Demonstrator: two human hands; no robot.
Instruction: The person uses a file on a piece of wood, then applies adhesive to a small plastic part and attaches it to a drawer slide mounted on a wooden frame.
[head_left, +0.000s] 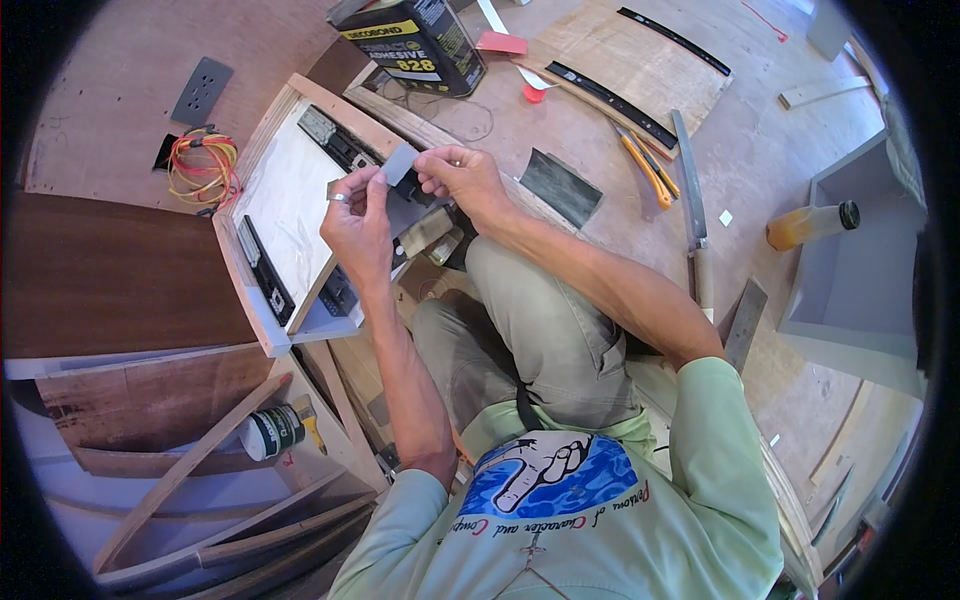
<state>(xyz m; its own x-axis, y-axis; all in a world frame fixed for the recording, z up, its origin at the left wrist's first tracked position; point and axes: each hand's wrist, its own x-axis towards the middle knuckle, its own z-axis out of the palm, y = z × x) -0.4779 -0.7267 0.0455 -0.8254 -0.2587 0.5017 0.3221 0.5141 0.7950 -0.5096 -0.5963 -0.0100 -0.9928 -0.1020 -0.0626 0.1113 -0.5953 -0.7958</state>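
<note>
Over the open wooden drawer box, my left hand (358, 215) pinches a small pale grey rectangular piece (400, 164) between thumb and finger; a ring shows on that hand. My right hand (465, 182) is closed in a pinch at the piece's right edge. What the piece is made of cannot be made out. Below them lies the drawer box (280, 165), with a white inner panel and black-and-metal drawer slides (264, 270) along its sides. A wooden-handled tool or block (425, 232), partly hidden, sits under my right wrist.
A dark adhesive can (425, 45) stands behind the box. Rightward lie a dark abrasive-looking sheet (562, 188), yellow-handled cutters (648, 170), a handsaw (692, 190) and a jar of amber liquid (812, 226). Coiled wires (203, 165) hang at left, above a tub (272, 432).
</note>
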